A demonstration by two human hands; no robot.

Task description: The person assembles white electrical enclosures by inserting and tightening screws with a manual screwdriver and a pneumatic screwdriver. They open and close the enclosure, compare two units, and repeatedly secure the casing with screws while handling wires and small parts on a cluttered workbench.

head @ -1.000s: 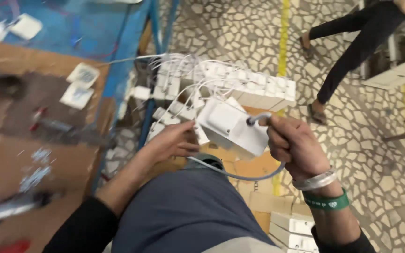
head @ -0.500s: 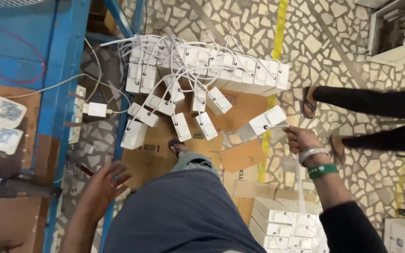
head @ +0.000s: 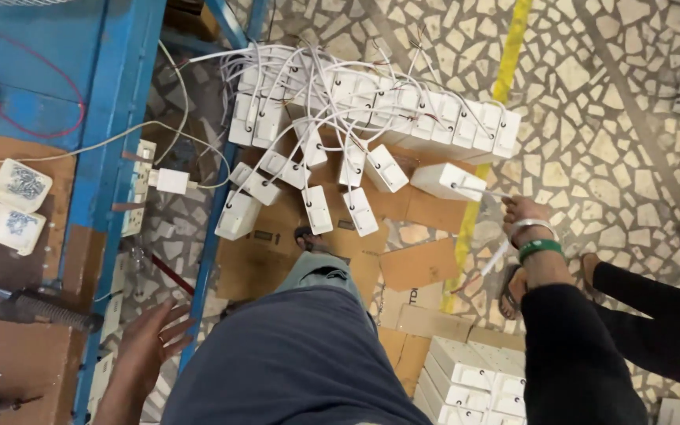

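The white box [head: 449,180] now lies on the cardboard [head: 419,264] on the floor, at the right end of the heap of wired boxes [head: 364,126]; half a second ago it was lifted a little above them, and a second ago it was up near the lap in both hands. The right hand [head: 522,212] reaches down with the arm stretched out, its fingers closed on the thin white cable [head: 488,191] that runs from the box. The left hand [head: 151,342] has let go and hangs open, fingers spread, beside the blue bench [head: 112,118].
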